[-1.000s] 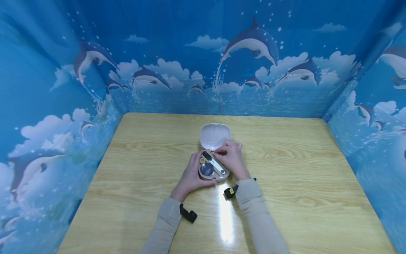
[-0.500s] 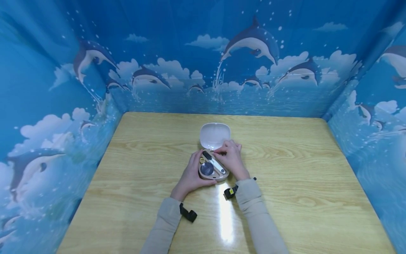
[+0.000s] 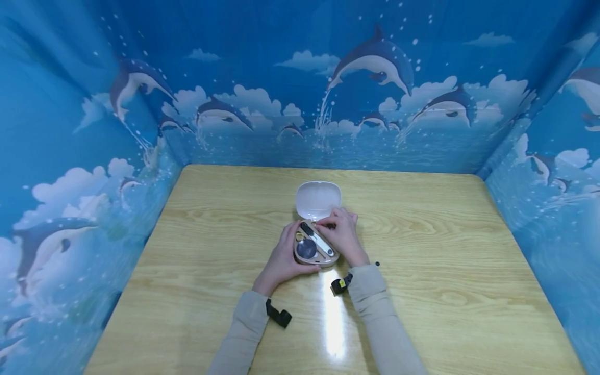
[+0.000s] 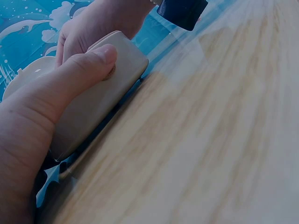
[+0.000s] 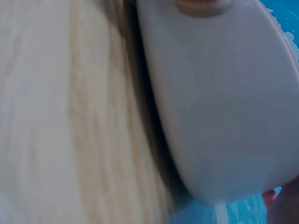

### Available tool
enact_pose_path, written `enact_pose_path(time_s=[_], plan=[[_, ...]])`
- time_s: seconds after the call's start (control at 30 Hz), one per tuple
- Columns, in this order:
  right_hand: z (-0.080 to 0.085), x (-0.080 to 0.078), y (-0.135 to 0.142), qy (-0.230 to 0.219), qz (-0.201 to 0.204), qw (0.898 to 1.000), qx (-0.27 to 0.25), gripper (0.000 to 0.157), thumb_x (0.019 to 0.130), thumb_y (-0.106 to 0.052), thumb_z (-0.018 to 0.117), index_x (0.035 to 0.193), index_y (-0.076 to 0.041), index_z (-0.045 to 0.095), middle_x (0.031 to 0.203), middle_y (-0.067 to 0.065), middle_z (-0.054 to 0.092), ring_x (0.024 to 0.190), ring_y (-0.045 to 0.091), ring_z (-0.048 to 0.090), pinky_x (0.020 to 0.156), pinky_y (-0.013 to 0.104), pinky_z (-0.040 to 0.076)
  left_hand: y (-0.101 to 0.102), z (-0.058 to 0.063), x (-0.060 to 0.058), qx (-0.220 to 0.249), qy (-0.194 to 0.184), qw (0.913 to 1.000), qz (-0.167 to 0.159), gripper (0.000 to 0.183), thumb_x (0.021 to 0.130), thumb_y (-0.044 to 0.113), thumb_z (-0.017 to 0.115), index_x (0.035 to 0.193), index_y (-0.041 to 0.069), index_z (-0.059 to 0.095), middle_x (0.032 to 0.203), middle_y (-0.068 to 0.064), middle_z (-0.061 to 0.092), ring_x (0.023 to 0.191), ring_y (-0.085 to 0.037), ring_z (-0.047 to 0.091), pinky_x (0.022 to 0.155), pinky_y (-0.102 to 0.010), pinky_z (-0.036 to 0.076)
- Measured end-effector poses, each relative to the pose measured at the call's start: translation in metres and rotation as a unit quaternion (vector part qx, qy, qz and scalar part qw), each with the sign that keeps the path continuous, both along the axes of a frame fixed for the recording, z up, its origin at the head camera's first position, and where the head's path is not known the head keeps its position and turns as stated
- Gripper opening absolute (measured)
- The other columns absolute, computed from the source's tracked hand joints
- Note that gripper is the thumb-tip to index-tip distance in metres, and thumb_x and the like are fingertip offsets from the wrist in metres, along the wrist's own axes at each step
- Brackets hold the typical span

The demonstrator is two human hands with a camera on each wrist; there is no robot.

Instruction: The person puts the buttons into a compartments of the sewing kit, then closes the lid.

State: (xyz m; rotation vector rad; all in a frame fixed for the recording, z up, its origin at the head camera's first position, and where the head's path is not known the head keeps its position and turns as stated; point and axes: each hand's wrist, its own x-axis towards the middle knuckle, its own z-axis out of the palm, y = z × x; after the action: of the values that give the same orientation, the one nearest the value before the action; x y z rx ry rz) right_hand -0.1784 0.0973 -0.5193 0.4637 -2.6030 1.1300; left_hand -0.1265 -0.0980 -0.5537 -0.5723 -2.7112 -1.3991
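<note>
My left hand (image 3: 283, 258) grips a small beige oval case (image 3: 328, 263) from the left, its thumb across the front wall by a brown latch (image 5: 204, 6). The pale lid (image 3: 317, 199) is swung back, away from me. In the case lie a slim white tool with a black end (image 3: 322, 245), a round dark disc (image 3: 307, 249) and a small gold ring-like piece (image 3: 299, 236). My right hand (image 3: 342, 232) is at the case's far right side, thumb and fingertips bent inward near the hinge. I cannot tell what, if anything, is between them.
The case is on a wood-grain table (image 3: 445, 260) with a bright glare streak in front. Behind and to both sides hangs a blue dolphin-print curtain (image 3: 262, 62). Each wrist wears a black camera; the left one (image 3: 283, 318) is close above the table.
</note>
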Motion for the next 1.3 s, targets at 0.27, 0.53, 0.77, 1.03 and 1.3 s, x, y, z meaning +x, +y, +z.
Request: enact_pose_path(time_s=[0.27, 0.53, 0.77, 1.03, 1.3], plan=[[0.000, 0.000, 0.000, -0.004, -0.002, 1.000, -0.010, 0.010, 0.077, -0.017, 0.086, 0.085, -0.013, 0.080, 0.074, -0.005, 0.049, 0.076, 0.017, 0.044, 0.089, 0.045, 0.028, 0.000, 0.000, -0.001, -0.003, 0.002, 1.0000, -0.001, 0.132, 0.057, 0.057, 0.092, 0.157, 0.010, 0.020, 0.155, -0.003, 0.029, 0.140, -0.022, 0.036, 0.115, -0.042, 0.033], [0.007, 0.001, 0.002, -0.015, 0.006, 0.999, -0.030, 0.010, 0.077, -0.017, 0.086, 0.084, -0.015, 0.080, 0.074, -0.005, 0.051, 0.077, 0.016, 0.045, 0.088, 0.044, 0.028, 0.001, 0.001, 0.000, -0.001, -0.005, 1.0000, 0.000, 0.133, 0.056, 0.056, 0.092, 0.158, 0.011, 0.020, 0.155, -0.002, 0.029, 0.140, -0.022, 0.036, 0.115, -0.043, 0.033], [0.019, 0.003, 0.007, -0.026, 0.001, 0.998, -0.054, 0.013, 0.074, -0.016, 0.088, 0.084, -0.012, 0.080, 0.078, -0.002, 0.058, 0.083, 0.018, 0.050, 0.092, 0.046, 0.027, 0.000, 0.002, 0.000, -0.001, -0.009, 1.0000, 0.002, 0.134, 0.055, 0.056, 0.093, 0.158, 0.012, 0.019, 0.156, -0.001, 0.028, 0.140, -0.022, 0.036, 0.114, -0.044, 0.033], [0.037, 0.009, 0.021, -0.035, -0.010, 0.995, -0.091, 0.015, 0.074, -0.013, 0.087, 0.086, -0.009, 0.079, 0.078, 0.011, 0.059, 0.080, 0.025, 0.048, 0.094, 0.047, 0.025, 0.000, 0.002, 0.000, 0.009, -0.007, 0.9999, 0.000, 0.134, 0.055, 0.055, 0.093, 0.158, 0.013, 0.019, 0.155, -0.001, 0.029, 0.139, -0.023, 0.037, 0.114, -0.044, 0.034], [0.047, 0.018, 0.041, -0.007, -0.019, 0.994, -0.103, 0.016, 0.073, -0.009, 0.087, 0.087, -0.005, 0.079, 0.071, 0.009, 0.050, 0.072, 0.020, 0.039, 0.094, 0.050, 0.024, 0.001, 0.003, 0.002, 0.013, -0.008, 0.9999, 0.001, 0.134, 0.053, 0.053, 0.095, 0.158, 0.014, 0.021, 0.154, -0.001, 0.030, 0.138, -0.024, 0.038, 0.113, -0.047, 0.034]])
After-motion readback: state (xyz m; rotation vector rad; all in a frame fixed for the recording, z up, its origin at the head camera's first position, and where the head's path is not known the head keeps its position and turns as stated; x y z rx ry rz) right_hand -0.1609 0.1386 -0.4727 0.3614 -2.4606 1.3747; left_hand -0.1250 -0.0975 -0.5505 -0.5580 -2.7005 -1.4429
